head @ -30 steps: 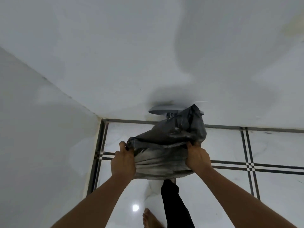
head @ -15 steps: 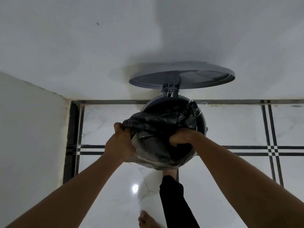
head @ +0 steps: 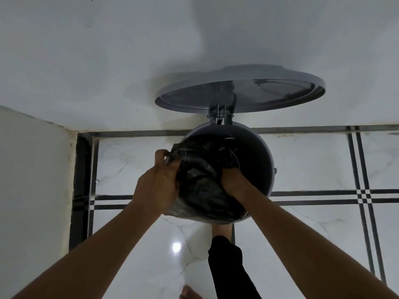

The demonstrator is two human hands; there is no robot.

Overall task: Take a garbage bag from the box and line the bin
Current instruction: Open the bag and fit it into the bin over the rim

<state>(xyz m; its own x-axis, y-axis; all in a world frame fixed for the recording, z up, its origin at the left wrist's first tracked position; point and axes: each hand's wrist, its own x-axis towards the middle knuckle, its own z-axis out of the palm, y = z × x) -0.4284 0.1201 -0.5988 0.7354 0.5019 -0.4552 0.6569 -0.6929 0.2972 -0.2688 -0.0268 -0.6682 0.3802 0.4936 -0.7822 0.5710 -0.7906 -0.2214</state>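
Two bare hands are clamped on a crumpled, glossy black plastic garbage bag (head: pixel 203 186) over the round grey plastic pedal bin (head: pixel 259 160): the left hand (head: pixel 157 186) pinches the bag's edge at the bin's near-left rim, the right hand (head: pixel 234 180) is fisted in the film inside the mouth. The bag sits bunched, half in the bin, and drapes over the near rim. The thin film could tear if stretched hard over the rim, or slip inside if either grip loosens; the propped round grey lid (head: pixel 239 89) may drop should the foot leave the pedal. No brand, label or writing is legible.
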